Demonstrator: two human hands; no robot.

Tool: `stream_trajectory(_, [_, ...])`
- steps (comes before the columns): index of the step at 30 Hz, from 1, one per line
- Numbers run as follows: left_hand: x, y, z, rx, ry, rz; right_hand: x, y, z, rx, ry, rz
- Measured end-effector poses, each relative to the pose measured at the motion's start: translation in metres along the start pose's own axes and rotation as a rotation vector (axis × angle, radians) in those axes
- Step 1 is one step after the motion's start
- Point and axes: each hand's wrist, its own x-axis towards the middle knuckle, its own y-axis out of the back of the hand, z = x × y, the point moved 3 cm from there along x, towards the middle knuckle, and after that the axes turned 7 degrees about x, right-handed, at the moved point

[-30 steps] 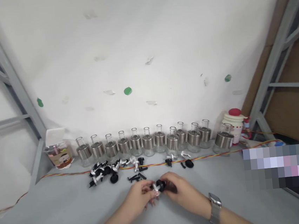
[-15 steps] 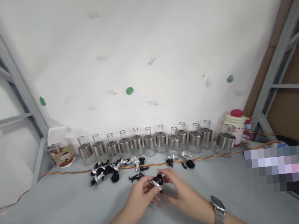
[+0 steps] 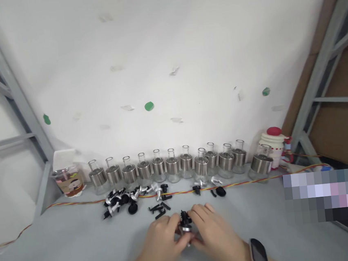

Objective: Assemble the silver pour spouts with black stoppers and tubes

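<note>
Between my hands a black-and-silver bottle pourer (image 3: 185, 227) is held with its black ribbed end up. My left hand (image 3: 162, 239) closes on it from the left, thumb against its lower part. My right hand (image 3: 215, 232) grips it from the right with bent fingers and thumb. Part of the pourer is hidden by the fingers. Just beyond lie several thin black strips (image 3: 159, 208). To the left is a heap of silver-and-black pourers (image 3: 117, 199), with a round black cap (image 3: 132, 208) beside it.
Several glass bottles with steel sleeves (image 3: 145, 169) line the wall. A red-and-yellow twisted wire (image 3: 180, 192) crosses the table. More black parts (image 3: 221, 191) lie at right. A plastic cup (image 3: 70, 183) and a white jar with red lid (image 3: 272, 149) stand at the ends.
Both hands have come closer together and slightly nearer to me. The pourer has turned from tilted to upright, and my right fingers have closed on it.
</note>
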Motion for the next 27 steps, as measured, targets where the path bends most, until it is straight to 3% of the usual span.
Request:
stream_trajectory(8, [0.003, 0.005, -0.002, 0.056, -0.046, 0.040, -0.002, -0.003, -0.002, -0.024, 0.072, 0.000])
stream_trajectory(16, [-0.002, 0.014, 0.014, 0.343, -0.325, 0.145, -0.003, -0.003, 0.002, 0.019, 0.058, 0.097])
stream_trajectory(23, [-0.001, 0.023, 0.014, 0.310, -0.144, 0.079, -0.003, -0.001, 0.001, 0.080, 0.087, 0.034])
stream_trajectory(27, [-0.001, 0.025, 0.017, 0.315, -0.215, 0.062, -0.002, 0.000, -0.001, 0.084, 0.095, -0.010])
